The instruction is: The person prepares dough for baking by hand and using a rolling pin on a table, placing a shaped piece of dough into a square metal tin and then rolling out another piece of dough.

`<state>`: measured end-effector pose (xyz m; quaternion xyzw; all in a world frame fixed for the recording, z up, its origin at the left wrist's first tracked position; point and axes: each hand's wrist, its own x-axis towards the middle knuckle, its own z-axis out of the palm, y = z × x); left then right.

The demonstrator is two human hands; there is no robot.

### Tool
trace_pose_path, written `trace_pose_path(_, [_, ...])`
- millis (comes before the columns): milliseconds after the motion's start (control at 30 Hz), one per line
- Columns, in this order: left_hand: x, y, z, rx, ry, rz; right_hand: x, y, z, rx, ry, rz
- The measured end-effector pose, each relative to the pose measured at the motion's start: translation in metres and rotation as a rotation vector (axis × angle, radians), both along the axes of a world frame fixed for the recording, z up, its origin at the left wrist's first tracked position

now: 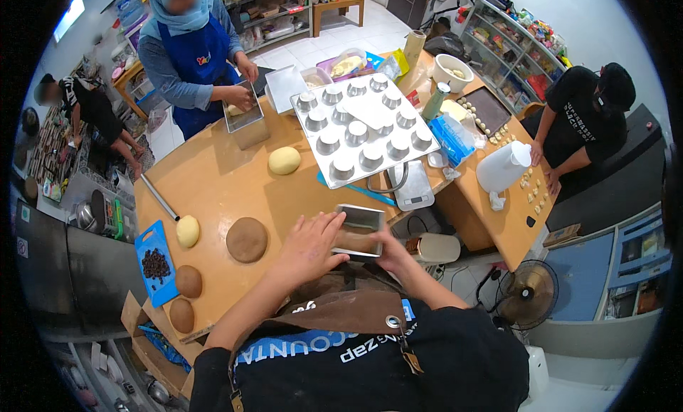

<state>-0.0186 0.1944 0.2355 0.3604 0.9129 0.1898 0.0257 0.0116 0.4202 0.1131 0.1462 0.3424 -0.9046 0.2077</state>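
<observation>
1. Left grip is spreading half-open, clasping the loaf tin's left side.
2. Right grip is curling around its right side, so the tin's sitting between both grips.
3. Brown dough round is lying left of the left grip, on the tabletop.

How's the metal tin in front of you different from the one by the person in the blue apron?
The near tin has brown dough inside, but the far tin has pale yellow dough.
The near tin has your left hand and right hand on it, while the far tin has the other person's hands at it.
Both are silvery, box-shaped and open.
</observation>
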Motion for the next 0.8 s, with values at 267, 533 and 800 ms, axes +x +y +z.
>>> trace_pose_path(267, [0.009, -0.079, -0.031, 0.145, -0.055, 0.124, 0.01, 0.132, -0.063, 0.281, -0.126, -0.784])
trace_pose_path(533, [0.034, -0.111, -0.045, 0.208, -0.047, 0.244, -0.119, 0.173, -0.103, 0.348, -0.09, -1.086])
trace_pose_path(800, [0.065, -0.138, -0.058, 0.174, -0.053, 0.414, -0.12, 0.159, -0.074, 0.501, -0.185, -0.78])
